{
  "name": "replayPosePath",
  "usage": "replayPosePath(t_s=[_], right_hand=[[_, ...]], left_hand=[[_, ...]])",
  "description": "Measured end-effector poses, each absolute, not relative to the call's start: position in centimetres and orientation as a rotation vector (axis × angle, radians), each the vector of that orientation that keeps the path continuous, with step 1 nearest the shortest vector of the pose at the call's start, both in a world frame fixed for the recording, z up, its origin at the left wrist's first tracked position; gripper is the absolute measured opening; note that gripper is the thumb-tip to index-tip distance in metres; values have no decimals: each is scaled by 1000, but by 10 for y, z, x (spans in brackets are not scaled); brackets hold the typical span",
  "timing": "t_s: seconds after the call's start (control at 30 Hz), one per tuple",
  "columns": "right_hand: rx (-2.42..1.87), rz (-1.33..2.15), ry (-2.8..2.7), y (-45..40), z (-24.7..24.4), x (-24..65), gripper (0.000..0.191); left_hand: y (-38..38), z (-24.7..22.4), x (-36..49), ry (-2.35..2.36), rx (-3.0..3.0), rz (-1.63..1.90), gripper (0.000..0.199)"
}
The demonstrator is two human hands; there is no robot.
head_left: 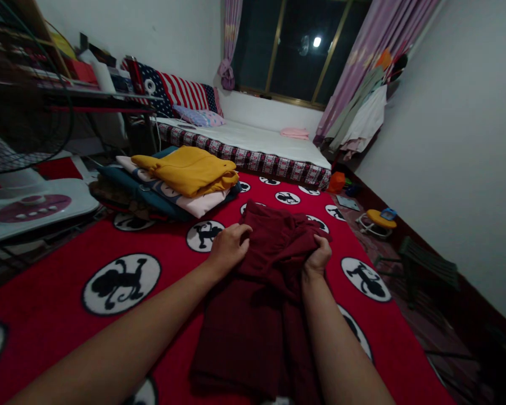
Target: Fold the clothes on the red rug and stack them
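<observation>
A dark maroon garment lies on the red blanket in front of me, its far part bunched and creased and its near part flatter. Whether it is a top or trousers I cannot tell. At its left edge my left hand is closed, the fingers curled over the cloth. My right hand grips the bunched fabric on the right side, thumb on top and the other fingers mostly hidden. Beyond my left hand rests a pile of folded clothes, with a yellow garment on top and a pale pink one under it.
The red blanket carries white circles with black monkey figures. A fan stands at the left edge. Farther back is a bed below a window. A stool with a yellow seat and a dark folding stool are on the right.
</observation>
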State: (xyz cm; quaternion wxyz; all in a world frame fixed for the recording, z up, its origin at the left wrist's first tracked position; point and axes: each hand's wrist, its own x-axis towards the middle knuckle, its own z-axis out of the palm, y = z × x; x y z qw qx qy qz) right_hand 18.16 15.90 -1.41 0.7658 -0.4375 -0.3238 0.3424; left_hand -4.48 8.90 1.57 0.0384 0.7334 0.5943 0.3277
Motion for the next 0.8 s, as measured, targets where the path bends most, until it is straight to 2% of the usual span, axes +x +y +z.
replayPosePath(t_s=[0.1,0.23,0.37,0.47,0.6,0.67,0.8], right_hand=[[-966,831,-773,156,-9,173,21],[-939,1059,-976,150,1,162,42],[-1040,867,-1194,147,5,161,40],[-1134,581,-1537,149,-1,165,32],[-1349,369,-2034,150,-11,166,37],[-1491,294,-2153,150,-14,164,41],[-1618,204,-2247,145,-10,159,45]], left_hand=[[83,24,-46,1945,2382,973,16],[81,31,-42,1847,2450,1109,18],[81,34,-32,1573,2345,1330,24],[75,26,-22,1334,2551,1109,37],[69,4,-11,1265,2654,618,84],[69,-4,-8,1300,2635,519,89],[70,-8,-9,1319,2642,519,86]])
